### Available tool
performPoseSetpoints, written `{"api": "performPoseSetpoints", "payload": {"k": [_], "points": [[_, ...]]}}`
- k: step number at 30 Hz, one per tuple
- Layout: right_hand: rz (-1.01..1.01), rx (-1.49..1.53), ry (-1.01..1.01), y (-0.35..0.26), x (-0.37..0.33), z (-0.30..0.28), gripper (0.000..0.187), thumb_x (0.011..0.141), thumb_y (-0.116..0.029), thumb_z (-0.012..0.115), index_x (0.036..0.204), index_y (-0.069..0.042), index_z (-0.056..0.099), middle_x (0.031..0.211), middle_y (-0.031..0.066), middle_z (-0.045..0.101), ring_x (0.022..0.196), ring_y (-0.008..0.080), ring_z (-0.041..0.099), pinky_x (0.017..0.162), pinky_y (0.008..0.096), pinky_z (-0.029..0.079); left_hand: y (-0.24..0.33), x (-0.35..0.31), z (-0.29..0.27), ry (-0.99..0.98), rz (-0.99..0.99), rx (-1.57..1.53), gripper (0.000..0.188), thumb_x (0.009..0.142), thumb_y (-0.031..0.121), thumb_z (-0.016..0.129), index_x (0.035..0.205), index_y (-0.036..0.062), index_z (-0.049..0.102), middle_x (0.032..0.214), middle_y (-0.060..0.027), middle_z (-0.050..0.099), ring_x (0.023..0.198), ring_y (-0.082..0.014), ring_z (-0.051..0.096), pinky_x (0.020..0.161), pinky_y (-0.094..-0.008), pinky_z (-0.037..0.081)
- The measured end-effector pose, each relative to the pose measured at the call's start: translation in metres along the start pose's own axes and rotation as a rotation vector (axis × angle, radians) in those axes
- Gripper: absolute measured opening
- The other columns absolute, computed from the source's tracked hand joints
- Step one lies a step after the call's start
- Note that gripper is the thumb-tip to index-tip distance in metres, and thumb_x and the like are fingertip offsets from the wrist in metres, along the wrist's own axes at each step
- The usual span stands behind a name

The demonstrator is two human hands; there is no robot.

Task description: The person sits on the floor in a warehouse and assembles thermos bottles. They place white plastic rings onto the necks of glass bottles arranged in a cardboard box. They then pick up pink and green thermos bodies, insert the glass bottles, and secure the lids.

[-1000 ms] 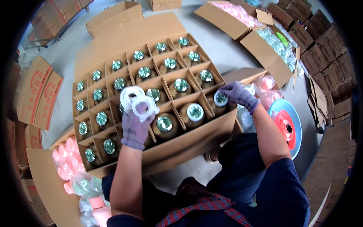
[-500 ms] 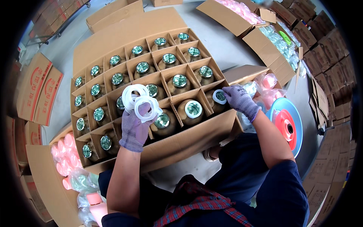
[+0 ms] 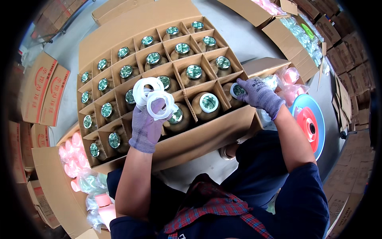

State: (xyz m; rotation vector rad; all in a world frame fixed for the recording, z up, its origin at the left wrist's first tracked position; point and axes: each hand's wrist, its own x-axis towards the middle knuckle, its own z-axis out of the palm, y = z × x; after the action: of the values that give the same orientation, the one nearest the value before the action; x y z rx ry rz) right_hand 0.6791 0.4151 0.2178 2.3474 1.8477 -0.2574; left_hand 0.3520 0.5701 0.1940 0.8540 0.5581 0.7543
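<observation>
A large divided cardboard carton holds rows of upright brownish flask liners with shiny, mirror-like mouths. Above its near cells, my gloved left hand is closed around several loose white rings, which overlap and stick out past the fingers. My gloved right hand is at the near right corner cell, fingers pressed on a white ring at that liner's mouth; the fingertips are partly hidden. One cell to the left, another white ring sits around the mouth of a liner.
An open box of bagged pink parts adjoins the carton's right side. Beyond my right forearm are a blue basin and a red dish-like part. Another box with bagged pink pieces stands at left. Stacked cartons line the right.
The whole view has shifted slightly, so the carton appears a little farther right. My right hand stays at the corner liner's ring, its fingers slightly turned. The left hand still holds the rings.
</observation>
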Motion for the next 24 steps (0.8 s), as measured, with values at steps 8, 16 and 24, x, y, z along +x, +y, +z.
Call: {"api": "performPoseSetpoints", "payload": {"k": [8,16,24], "points": [[0.122,-0.046,-0.060,-0.030,0.004,-0.016,0.055,0.079,-0.035,0.074,0.119,-0.003,0.053,0.108,0.0179,0.067,0.103,0.0325,0.065,0.088,0.0403,0.051,0.006,-0.004,0.008,-0.014,-0.056,-0.214,0.047,0.082,0.006,0.074,0.125,0.0121,0.055,0.111,-0.0062,0.063,0.099,-0.0225,0.065,0.071,-0.0366,0.058],[-0.372,0.823,0.194,-0.119,0.012,-0.068,0.041,0.087,-0.042,0.065,0.100,-0.003,0.068,0.087,0.0176,0.069,0.081,0.0310,0.068,0.076,0.0417,0.052,0.028,0.001,0.020,-0.200,-0.204,-0.414,0.047,0.082,0.003,0.072,0.124,0.0135,0.054,0.114,-0.0144,0.063,0.097,-0.0269,0.064,0.068,-0.0325,0.056],[-0.221,1.226,0.102,-0.171,0.067,-0.044,0.022,0.086,-0.021,0.069,0.096,-0.002,0.072,0.077,0.0033,0.068,0.069,0.0072,0.061,0.064,0.0245,0.051,0.026,0.027,-0.034,-0.142,0.120,0.071,0.038,0.090,0.008,0.060,0.126,0.0019,0.050,0.120,-0.0130,0.060,0.103,-0.0265,0.062,0.082,-0.0372,0.058]]}}
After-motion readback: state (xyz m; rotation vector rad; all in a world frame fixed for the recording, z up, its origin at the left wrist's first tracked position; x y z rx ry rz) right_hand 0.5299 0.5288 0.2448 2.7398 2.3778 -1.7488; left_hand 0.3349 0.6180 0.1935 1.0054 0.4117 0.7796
